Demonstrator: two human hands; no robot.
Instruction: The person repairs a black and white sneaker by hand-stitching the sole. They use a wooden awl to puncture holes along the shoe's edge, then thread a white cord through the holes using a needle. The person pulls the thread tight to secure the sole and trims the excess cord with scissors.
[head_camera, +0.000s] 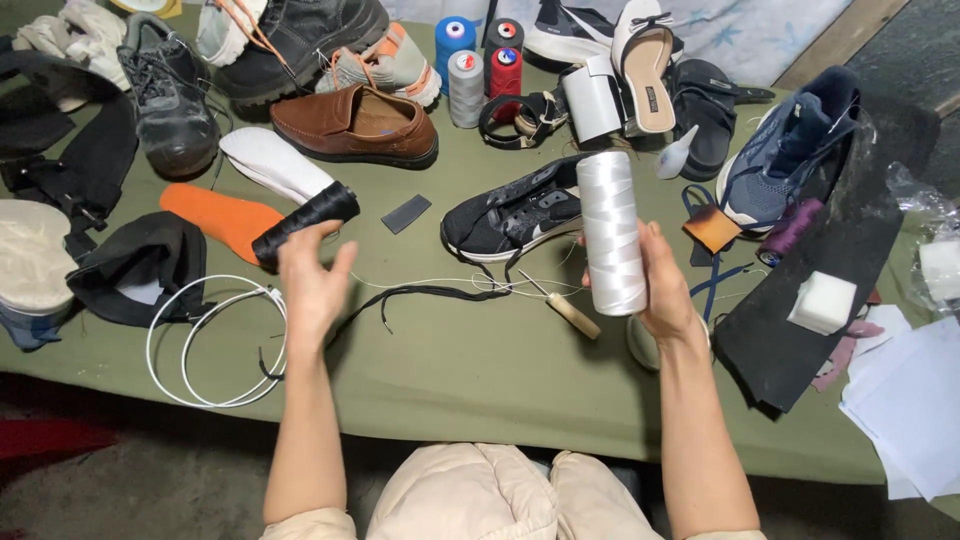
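White thread spool stands upright, clasped by the right hand; left of it, the left hand pinches a black spool.

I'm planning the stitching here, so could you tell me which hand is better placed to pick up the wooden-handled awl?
Probably the right hand: the awl lies just beside it, though it holds the white spool. The left hand sits farther off, holding the black spool.

Both forearms bare, reaching forward from the lower edge, elbows tucked near the lap. Left hand raised with palm turned inward, fingers curled closed around something dark at the fingertips. Right hand lifted upright, thumb and fingers wrapped shut in a firm grasp.
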